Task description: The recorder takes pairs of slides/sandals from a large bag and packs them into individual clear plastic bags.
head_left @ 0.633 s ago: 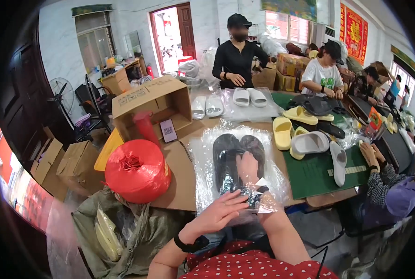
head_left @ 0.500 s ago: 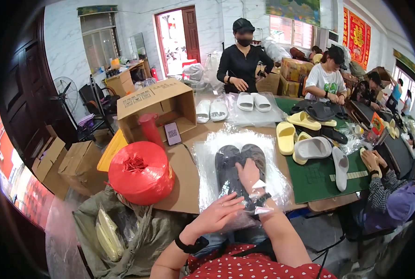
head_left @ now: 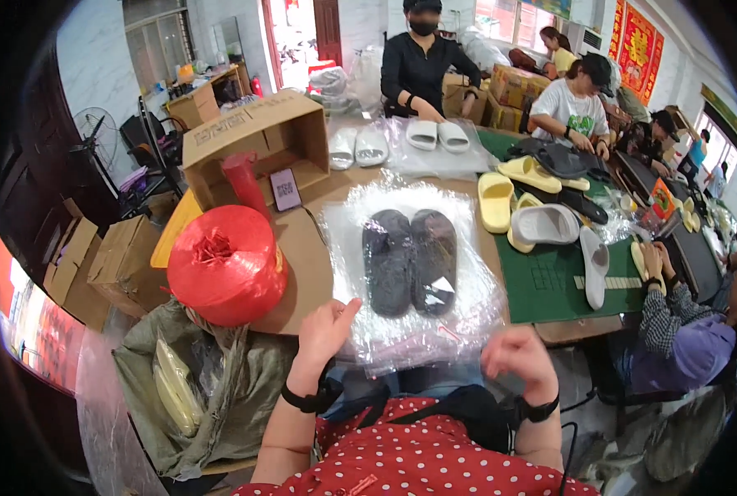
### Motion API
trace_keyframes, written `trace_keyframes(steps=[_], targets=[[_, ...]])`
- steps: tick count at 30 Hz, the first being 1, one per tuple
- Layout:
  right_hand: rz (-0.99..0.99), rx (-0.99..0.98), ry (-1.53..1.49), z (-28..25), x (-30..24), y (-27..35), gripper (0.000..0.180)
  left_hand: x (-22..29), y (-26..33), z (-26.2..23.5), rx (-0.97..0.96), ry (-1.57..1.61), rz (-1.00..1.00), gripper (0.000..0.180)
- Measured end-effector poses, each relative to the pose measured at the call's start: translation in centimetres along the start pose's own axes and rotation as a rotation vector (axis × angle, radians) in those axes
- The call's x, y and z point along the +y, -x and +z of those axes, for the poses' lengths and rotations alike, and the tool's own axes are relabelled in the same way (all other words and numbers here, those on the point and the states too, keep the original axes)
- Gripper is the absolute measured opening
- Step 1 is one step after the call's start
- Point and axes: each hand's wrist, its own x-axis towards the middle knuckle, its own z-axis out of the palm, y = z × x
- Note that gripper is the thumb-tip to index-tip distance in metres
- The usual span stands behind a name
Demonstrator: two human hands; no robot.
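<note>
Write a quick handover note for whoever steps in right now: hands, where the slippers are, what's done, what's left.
Left hand: open, fingertips on the near left edge of the clear plastic bag, no grip on anything.
Right hand: loosely curled at the bag's near right edge, holding nothing.
Pair of dark grey slippers: side by side inside the bag, flat on the table.
Red twine roll: left of the bag.
Done: pair bagged.
Left: the bag's near end looks unsealed.
</note>
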Motion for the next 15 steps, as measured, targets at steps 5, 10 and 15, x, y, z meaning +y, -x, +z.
trace_keyframes(steps=[5,10,15], targets=[[-0.042,0.750,0.355,-3.3,3.8,-5.4,0.031,0.5,-0.7,1.2,-0.210,0.059,0.015,0.041],[0.197,0.634,0.428,-3.5,4.4,-7.0,0.039,-3.7,-1.1,1.9,-0.352,0.527,-0.041,0.023],[0.138,0.428,0.260,-5.5,5.5,-7.1,0.026,-5.0,-1.5,1.0,-0.351,0.623,-0.133,0.015]])
